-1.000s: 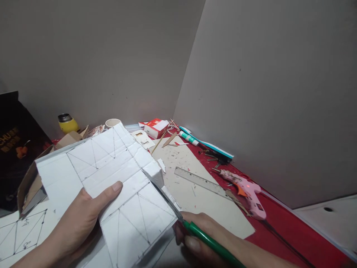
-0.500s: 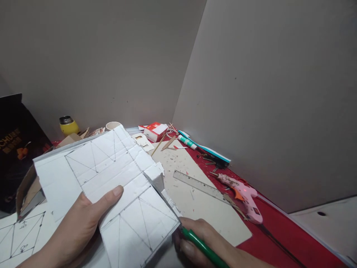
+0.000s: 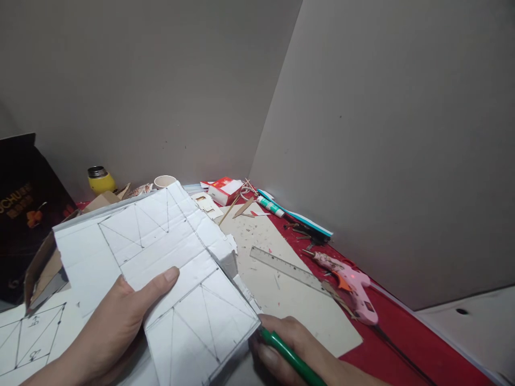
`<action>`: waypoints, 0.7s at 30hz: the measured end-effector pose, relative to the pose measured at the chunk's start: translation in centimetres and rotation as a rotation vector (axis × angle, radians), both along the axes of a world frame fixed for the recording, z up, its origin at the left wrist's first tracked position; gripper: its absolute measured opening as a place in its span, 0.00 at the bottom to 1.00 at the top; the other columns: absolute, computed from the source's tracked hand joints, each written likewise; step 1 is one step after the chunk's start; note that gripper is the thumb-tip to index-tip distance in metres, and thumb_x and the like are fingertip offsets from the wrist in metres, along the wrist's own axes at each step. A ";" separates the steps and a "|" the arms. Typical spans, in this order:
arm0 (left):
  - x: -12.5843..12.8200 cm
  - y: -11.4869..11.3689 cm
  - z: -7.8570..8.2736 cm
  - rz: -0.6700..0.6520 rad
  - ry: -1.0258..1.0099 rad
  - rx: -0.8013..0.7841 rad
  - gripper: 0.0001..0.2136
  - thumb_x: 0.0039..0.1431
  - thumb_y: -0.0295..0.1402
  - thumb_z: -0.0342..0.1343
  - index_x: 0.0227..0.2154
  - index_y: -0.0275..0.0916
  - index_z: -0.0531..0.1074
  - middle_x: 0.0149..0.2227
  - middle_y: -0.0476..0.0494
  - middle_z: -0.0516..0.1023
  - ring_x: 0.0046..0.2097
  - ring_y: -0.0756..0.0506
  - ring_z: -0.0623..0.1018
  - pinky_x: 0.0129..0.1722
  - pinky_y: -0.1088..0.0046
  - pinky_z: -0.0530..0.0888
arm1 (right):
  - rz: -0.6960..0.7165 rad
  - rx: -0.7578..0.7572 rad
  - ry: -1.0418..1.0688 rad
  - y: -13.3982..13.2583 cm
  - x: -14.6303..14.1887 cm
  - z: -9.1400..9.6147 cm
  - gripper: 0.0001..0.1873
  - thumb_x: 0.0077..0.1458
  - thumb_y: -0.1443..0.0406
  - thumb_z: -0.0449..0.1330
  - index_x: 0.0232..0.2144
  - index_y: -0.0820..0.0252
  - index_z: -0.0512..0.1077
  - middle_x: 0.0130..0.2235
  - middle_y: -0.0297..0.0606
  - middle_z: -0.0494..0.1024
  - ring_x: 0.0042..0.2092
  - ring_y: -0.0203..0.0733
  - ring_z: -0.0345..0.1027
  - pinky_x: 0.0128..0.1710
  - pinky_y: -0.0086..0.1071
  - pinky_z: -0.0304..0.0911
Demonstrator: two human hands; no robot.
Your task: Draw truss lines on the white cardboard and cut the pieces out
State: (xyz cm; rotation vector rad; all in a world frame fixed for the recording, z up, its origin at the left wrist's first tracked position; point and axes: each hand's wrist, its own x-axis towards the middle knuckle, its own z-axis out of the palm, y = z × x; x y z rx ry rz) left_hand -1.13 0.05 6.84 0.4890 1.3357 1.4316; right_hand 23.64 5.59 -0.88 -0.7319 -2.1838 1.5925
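Note:
My left hand (image 3: 108, 327) grips a white cardboard sheet (image 3: 161, 252) marked with pencilled rectangles and diagonals, thumb lying on top, fingers hidden underneath. The sheet is lifted and tilted above the table. My right hand (image 3: 293, 348) is closed round a green-handled cutter (image 3: 287, 354) at the sheet's right edge. Its blade runs up along a cut line, where a narrow strip of cardboard (image 3: 245, 287) curls away.
A clear ruler (image 3: 289, 268) lies on a beige board (image 3: 289, 295). A pink glue gun (image 3: 354, 287) rests on the red cloth at right. At the back stand a yellow flask (image 3: 100, 179), a paper cup (image 3: 164, 181), a red-white box (image 3: 225, 188) and a glue tube (image 3: 270, 206). Marked paper (image 3: 24, 343) lies lower left.
The blade has slid down the cut line toward me, so less of it shows above the sheet. My left hand keeps its hold; the view shifted slightly.

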 end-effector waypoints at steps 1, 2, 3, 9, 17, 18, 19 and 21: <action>0.0 0.0 0.0 -0.006 -0.008 0.002 0.33 0.48 0.32 0.70 0.60 0.44 0.70 0.54 0.40 0.80 0.57 0.32 0.77 0.57 0.55 0.73 | -0.002 0.001 -0.010 0.0 0.0 0.1 0.28 0.64 0.42 0.45 0.27 0.58 0.59 0.23 0.29 0.58 0.24 0.31 0.48 0.22 0.26 0.49; 0.0 0.0 0.1 -0.012 -0.014 0.006 0.33 0.49 0.32 0.70 0.60 0.44 0.70 0.55 0.39 0.79 0.57 0.32 0.76 0.57 0.54 0.73 | -0.009 0.002 -0.021 -0.1 0.0 0.2 0.28 0.64 0.41 0.45 0.27 0.58 0.59 0.23 0.29 0.58 0.24 0.32 0.49 0.22 0.26 0.50; 0.0 0.0 0.1 -0.017 -0.018 0.011 0.32 0.49 0.32 0.69 0.60 0.43 0.70 0.55 0.39 0.79 0.58 0.32 0.76 0.58 0.54 0.72 | -0.024 0.006 -0.030 -0.2 0.0 0.2 0.28 0.63 0.41 0.45 0.27 0.57 0.60 0.24 0.30 0.58 0.25 0.33 0.50 0.23 0.27 0.51; 0.1 -0.2 0.1 -0.031 -0.069 -0.002 0.35 0.50 0.33 0.69 0.62 0.46 0.67 0.57 0.39 0.78 0.56 0.31 0.77 0.55 0.52 0.74 | -0.002 -0.009 0.014 -0.2 0.1 -0.7 0.28 0.63 0.41 0.46 0.29 0.58 0.61 0.24 0.30 0.58 0.24 0.32 0.49 0.22 0.27 0.50; 0.4 -0.5 0.4 -0.048 -0.098 -0.014 0.38 0.51 0.34 0.69 0.65 0.45 0.62 0.58 0.38 0.76 0.57 0.30 0.77 0.54 0.53 0.75 | 0.011 -0.006 0.025 0.0 0.1 0.0 0.29 0.62 0.40 0.48 0.28 0.59 0.61 0.24 0.30 0.59 0.25 0.32 0.51 0.24 0.26 0.52; 0.5 -0.6 0.4 -0.039 -0.096 -0.015 0.38 0.50 0.34 0.69 0.65 0.44 0.63 0.57 0.37 0.77 0.57 0.29 0.77 0.54 0.51 0.74 | 0.014 -0.006 0.017 0.0 0.1 0.3 0.29 0.61 0.39 0.49 0.29 0.59 0.62 0.24 0.30 0.59 0.26 0.32 0.51 0.24 0.26 0.53; 0.5 -0.6 0.4 -0.032 -0.093 -0.022 0.38 0.50 0.34 0.69 0.64 0.43 0.64 0.57 0.36 0.77 0.56 0.29 0.77 0.55 0.50 0.74 | 0.013 -0.006 0.006 0.1 0.1 0.7 0.30 0.61 0.39 0.49 0.29 0.60 0.63 0.25 0.30 0.60 0.26 0.33 0.52 0.25 0.26 0.55; 0.6 -0.8 0.3 -0.030 -0.094 -0.048 0.37 0.49 0.34 0.70 0.63 0.43 0.65 0.56 0.36 0.78 0.56 0.28 0.77 0.54 0.50 0.75 | 0.009 -0.014 -0.025 0.1 0.1 1.2 0.31 0.61 0.39 0.48 0.30 0.60 0.65 0.26 0.32 0.62 0.27 0.34 0.54 0.27 0.26 0.57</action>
